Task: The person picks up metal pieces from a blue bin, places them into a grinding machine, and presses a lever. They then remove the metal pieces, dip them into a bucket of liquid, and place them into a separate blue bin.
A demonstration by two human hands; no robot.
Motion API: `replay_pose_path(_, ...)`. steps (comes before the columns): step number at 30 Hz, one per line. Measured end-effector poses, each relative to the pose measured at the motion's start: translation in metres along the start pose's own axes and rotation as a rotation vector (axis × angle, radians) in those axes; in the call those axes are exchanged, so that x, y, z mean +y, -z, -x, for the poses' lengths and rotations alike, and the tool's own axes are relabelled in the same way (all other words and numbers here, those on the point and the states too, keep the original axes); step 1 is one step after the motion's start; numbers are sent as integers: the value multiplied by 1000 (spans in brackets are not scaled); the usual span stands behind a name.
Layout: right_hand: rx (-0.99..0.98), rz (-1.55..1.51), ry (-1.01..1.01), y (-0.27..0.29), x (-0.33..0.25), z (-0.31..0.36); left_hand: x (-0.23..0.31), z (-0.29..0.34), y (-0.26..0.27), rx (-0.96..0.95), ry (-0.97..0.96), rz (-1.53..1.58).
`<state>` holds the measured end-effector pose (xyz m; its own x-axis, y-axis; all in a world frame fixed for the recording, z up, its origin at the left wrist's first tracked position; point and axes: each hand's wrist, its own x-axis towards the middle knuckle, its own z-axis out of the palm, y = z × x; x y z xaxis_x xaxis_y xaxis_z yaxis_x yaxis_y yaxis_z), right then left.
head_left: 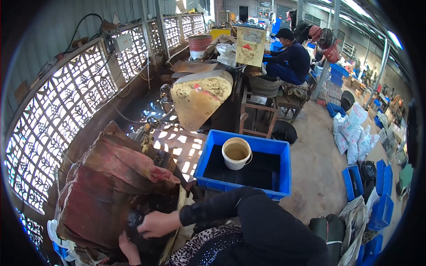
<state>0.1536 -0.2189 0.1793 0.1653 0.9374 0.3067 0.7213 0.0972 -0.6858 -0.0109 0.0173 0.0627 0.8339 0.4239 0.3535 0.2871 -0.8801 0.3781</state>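
My right hand [156, 224] reaches in from a black sleeve, its fingers curled together over a dark, wet-looking hollow. Whatever they pinch is too small or hidden to make out. Just below it, my left hand [128, 249] comes up from the lower edge with its fingers drawn together; what it holds, if anything, cannot be made out. Both hands are beside a dirty red cloth [104, 195] draped over a work station, and a dark shiny patch [134, 218] lies by the right fingertips. A wooden board [176, 221] edges the station on the right.
Ahead stands a blue tub [286, 177] of dark liquid, with a white bucket [237, 153] of cloudy liquid in it. Beyond are a stained yellowish hood [202, 97] and a metal stand [255, 131]. Another person [288, 60] sits working behind. White sacks [353, 133] and blue crates [353, 181] line the right.
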Motion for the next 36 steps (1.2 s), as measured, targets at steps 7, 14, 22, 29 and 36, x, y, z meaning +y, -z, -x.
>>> replay_pose_path(7,-115,-55,56,-2,4,46,17,13,-4,-118,-25,-42)
replay_pose_path(14,-214,-138,110,-20,22,80,13,29,-9,-229,94,-158)
replay_pose_path(22,-301,-146,53,-28,27,118,13,39,-25,-271,-11,-224)
replay_pose_path(29,-345,-339,-86,-43,38,114,-10,40,-56,-334,11,-318)
replay_pose_path(36,22,-482,-220,-50,61,76,-26,38,-90,-292,85,-214)
